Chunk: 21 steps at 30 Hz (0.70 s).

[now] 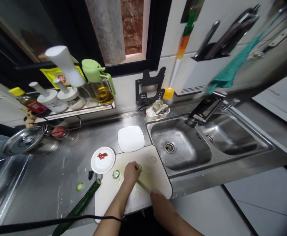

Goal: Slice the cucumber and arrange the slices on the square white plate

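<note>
On the white cutting board [158, 183], my left hand [132, 173] is closed with its fingertips at a cucumber slice [139, 167]. My right hand [161, 206], at the board's near right edge, is closed round the handle of a knife [144, 186], whose blurred blade points toward my left hand. Another slice [116, 174] lies left of my left hand, and a thin one [153, 159] near the board's far right corner. A long cucumber [84, 201] rests left of the board. The small plate [102, 167] with chopped red pieces [102, 156] overlaps the board's far left corner.
An empty white square plate [131, 138] sits behind the board. To the right is a double steel sink [180, 144] with a faucet [207, 108]. A lidded pot [27, 141] and a shelf of seasonings [81, 111] stand at the left. A black cable [84, 217] crosses the lower left.
</note>
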Available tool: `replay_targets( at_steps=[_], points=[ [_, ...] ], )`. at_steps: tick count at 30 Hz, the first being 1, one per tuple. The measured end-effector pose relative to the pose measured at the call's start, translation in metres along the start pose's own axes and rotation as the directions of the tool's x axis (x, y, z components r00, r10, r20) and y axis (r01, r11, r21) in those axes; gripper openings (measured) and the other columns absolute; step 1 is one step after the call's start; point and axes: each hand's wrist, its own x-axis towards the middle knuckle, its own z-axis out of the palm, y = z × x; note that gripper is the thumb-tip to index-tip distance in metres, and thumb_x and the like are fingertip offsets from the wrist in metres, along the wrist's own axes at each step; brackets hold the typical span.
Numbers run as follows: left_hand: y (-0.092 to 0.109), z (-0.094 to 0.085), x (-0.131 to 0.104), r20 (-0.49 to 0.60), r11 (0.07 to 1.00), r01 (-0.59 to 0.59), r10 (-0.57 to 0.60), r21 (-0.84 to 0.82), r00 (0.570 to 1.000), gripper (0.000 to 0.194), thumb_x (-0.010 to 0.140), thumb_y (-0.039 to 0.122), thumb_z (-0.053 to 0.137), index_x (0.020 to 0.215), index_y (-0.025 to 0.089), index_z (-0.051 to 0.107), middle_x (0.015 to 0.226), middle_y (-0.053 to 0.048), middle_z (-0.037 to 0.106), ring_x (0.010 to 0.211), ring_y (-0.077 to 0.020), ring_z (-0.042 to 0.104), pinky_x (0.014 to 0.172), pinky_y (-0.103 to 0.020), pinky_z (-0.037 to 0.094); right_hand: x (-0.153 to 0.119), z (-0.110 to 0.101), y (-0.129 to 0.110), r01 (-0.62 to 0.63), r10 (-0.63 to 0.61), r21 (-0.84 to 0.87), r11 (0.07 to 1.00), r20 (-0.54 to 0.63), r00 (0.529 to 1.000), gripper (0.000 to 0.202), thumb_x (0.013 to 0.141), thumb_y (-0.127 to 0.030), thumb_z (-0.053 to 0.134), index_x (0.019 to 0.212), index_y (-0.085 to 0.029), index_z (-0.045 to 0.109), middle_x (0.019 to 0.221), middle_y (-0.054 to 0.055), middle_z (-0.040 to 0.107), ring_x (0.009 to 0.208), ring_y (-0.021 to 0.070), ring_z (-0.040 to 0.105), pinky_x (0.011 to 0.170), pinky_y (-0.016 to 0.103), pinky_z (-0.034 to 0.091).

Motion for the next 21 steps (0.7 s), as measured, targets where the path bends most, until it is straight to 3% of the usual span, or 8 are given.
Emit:
replay_targets(
  at_steps=[7, 10, 15, 21],
  points=[
    [-0.001, -0.001, -0.001, 0.009, 0.999, -0.041, 0.041, -0.015, 0.999, 0.017, 0.068, 0.005, 0.055, 0.072, 0.02, 0.062, 0.071, 0.001, 0.064, 0.068, -0.0112, 0.056, 0.062, -0.021, 0.035, 0.002, 0.0, 0.0, -0.002, 0.002, -0.023, 1.0, 0.007, 1.0, 0.043, 0.081, -0.003, 0.041, 0.119, -0.009, 0.058, 0.114, 0.016, 0.065, 0.106, 0.0254, 0.061, 0.088, 0.032, 0.045],
    [-0.001, -0.002, -0.001, 0.012, 0.997, -0.012, 0.013, -0.076, 1.0, 0.019, 0.068, 0.005, 0.056, 0.077, 0.02, 0.063, 0.068, 0.002, 0.064, 0.066, -0.0104, 0.056, 0.061, -0.02, 0.035, 0.003, 0.001, 0.001, -0.004, 0.005, -0.032, 0.999, 0.019, 1.0, 0.043, 0.08, -0.003, 0.041, 0.118, -0.009, 0.058, 0.113, 0.016, 0.066, 0.105, 0.0249, 0.061, 0.087, 0.032, 0.045],
    [-0.004, -0.006, -0.004, 0.016, 0.99, 0.02, -0.018, -0.142, 1.0, 0.011, 0.07, 0.009, 0.058, 0.068, 0.019, 0.063, 0.067, 0.003, 0.065, 0.066, -0.0091, 0.057, 0.062, -0.018, 0.038, 0.005, 0.004, 0.004, 0.001, 0.0, -0.034, 0.999, 0.025, 1.0, 0.044, 0.081, -0.002, 0.038, 0.119, -0.011, 0.058, 0.115, 0.016, 0.065, 0.106, 0.0246, 0.061, 0.087, 0.032, 0.045],
    [-0.019, -0.015, -0.01, -0.031, 0.982, 0.089, -0.095, -0.168, 0.995, 0.01, 0.072, 0.014, 0.057, 0.068, 0.018, 0.065, 0.066, 0.002, 0.066, 0.065, -0.0106, 0.059, 0.062, -0.02, 0.039, 0.003, 0.005, 0.01, 0.009, -0.009, -0.026, 1.0, -0.005, 1.0, 0.043, 0.082, -0.002, 0.037, 0.118, -0.014, 0.058, 0.111, 0.014, 0.066, 0.103, 0.0239, 0.062, 0.084, 0.031, 0.045]
  ],
)
